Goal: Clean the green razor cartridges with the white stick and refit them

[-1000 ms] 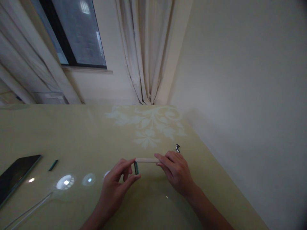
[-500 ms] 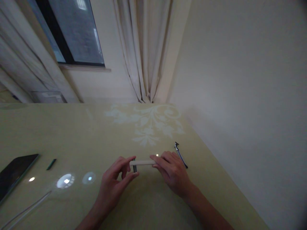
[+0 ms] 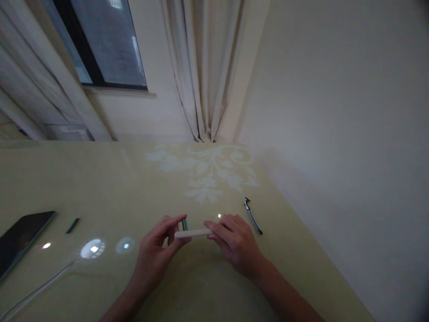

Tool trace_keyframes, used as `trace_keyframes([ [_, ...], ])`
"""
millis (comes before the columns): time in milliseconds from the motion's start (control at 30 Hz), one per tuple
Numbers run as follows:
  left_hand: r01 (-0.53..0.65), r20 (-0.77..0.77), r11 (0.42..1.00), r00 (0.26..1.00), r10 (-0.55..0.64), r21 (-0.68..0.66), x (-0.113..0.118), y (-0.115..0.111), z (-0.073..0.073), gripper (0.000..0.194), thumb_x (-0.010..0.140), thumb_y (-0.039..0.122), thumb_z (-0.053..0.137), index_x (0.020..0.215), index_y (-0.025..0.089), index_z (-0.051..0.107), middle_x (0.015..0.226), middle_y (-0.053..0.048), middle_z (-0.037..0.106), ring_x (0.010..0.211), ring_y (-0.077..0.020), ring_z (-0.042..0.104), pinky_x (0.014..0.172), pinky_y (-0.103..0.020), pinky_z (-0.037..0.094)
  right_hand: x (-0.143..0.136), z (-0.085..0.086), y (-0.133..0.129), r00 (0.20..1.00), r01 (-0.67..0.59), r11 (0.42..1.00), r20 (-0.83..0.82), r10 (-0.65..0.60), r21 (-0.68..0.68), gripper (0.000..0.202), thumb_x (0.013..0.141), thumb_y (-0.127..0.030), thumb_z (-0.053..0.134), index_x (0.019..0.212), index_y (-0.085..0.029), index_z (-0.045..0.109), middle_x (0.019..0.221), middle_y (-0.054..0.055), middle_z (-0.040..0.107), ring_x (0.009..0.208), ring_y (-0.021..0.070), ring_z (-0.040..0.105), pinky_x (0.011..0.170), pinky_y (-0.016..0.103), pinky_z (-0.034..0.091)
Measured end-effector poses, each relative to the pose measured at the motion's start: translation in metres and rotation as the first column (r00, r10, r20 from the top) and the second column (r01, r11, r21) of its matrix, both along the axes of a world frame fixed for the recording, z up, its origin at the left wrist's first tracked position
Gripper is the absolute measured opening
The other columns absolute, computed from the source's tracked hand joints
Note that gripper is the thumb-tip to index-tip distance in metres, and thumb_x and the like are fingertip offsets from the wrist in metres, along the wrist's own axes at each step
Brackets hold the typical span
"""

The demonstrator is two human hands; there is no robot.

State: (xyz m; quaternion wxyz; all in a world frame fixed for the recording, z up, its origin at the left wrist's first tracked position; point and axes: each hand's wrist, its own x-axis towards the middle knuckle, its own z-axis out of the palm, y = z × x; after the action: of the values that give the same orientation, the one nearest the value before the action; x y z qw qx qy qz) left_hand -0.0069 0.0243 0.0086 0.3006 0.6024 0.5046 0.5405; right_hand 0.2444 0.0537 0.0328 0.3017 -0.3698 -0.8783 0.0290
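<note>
My left hand (image 3: 157, 246) pinches a small dark and green piece (image 3: 184, 224) between thumb and forefinger, holding it upright above the table. A pale flat stick (image 3: 192, 233) is gripped at its right end by my right hand (image 3: 236, 239). The stick's left end crosses in front of the small piece, close to my left thumb; whether they touch is unclear. Just beyond my right hand, a razor handle (image 3: 253, 217) lies on the table.
The glossy table (image 3: 110, 188) bears a black tablet (image 3: 23, 237), a small dark green strip (image 3: 72, 226) and a white cable (image 3: 40, 290) on the left. Its right edge runs along a wall (image 3: 335, 134). Curtains (image 3: 204, 67) hang behind.
The stick's left end has moved left and toward me, now lower across the small piece. The small piece has turned slightly, showing more green. Both hands keep their hold.
</note>
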Motion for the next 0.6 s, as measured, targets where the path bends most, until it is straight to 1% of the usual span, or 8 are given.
trace_keyframes([
  [67, 0.002, 0.017, 1.0, 1.0, -0.002, 0.001, 0.0001, -0.0005, -0.0003, 0.035, 0.087, 0.027, 0.082, 0.122, 0.03, 0.081, 0.076, 0.004, 0.057, 0.066, -0.0126, 0.057, 0.064, -0.024, 0.048, 0.0002, 0.0, 0.0, 1.0, 0.003, 1.0, -0.005, -0.003, 0.002, 0.041, 0.115, -0.044, 0.044, 0.127, -0.021, 0.076, 0.088, 0.007, 0.067, 0.082, 0.0217, 0.058, 0.074, 0.035, 0.042],
  [167, -0.006, 0.032, 1.0, 0.999, 0.005, 0.004, -0.0003, -0.0012, -0.0002, 0.037, 0.085, 0.026, 0.084, 0.122, 0.03, 0.081, 0.076, 0.004, 0.057, 0.067, -0.0129, 0.058, 0.066, -0.024, 0.049, 0.0011, 0.0002, 0.0009, 0.998, 0.053, 0.999, -0.026, -0.053, 0.005, 0.042, 0.116, -0.043, 0.043, 0.127, -0.02, 0.076, 0.086, 0.007, 0.066, 0.081, 0.0215, 0.058, 0.075, 0.034, 0.042],
  [333, -0.013, 0.033, 1.0, 0.999, 0.013, -0.004, -0.0008, -0.0001, -0.0006, 0.037, 0.085, 0.027, 0.083, 0.122, 0.028, 0.082, 0.077, 0.003, 0.058, 0.067, -0.0134, 0.058, 0.064, -0.024, 0.048, 0.0001, 0.0001, 0.0011, 1.0, -0.006, 0.999, -0.021, 0.006, -0.031, 0.039, 0.115, -0.043, 0.046, 0.127, -0.021, 0.076, 0.089, 0.007, 0.068, 0.083, 0.0216, 0.06, 0.075, 0.033, 0.042],
  [500, -0.002, 0.04, 1.0, 0.999, 0.002, 0.002, -0.0003, -0.0004, 0.0013, 0.037, 0.085, 0.028, 0.083, 0.123, 0.028, 0.082, 0.077, 0.004, 0.058, 0.068, -0.0137, 0.059, 0.065, -0.025, 0.049, 0.0015, -0.0006, 0.0026, 0.998, 0.048, 0.998, -0.037, -0.049, -0.036, 0.038, 0.115, -0.041, 0.047, 0.127, -0.021, 0.077, 0.086, 0.007, 0.066, 0.082, 0.0212, 0.059, 0.075, 0.033, 0.044],
  [600, -0.005, 0.031, 1.0, 1.0, 0.005, -0.005, -0.0007, -0.0007, -0.0001, 0.036, 0.086, 0.028, 0.083, 0.122, 0.029, 0.082, 0.077, 0.003, 0.059, 0.067, -0.0135, 0.058, 0.064, -0.024, 0.048, -0.0003, -0.0026, 0.0019, 1.0, -0.001, 0.999, -0.02, 0.0, -0.049, 0.035, 0.113, -0.041, 0.051, 0.126, -0.021, 0.077, 0.088, 0.006, 0.067, 0.081, 0.0209, 0.059, 0.073, 0.033, 0.043],
])
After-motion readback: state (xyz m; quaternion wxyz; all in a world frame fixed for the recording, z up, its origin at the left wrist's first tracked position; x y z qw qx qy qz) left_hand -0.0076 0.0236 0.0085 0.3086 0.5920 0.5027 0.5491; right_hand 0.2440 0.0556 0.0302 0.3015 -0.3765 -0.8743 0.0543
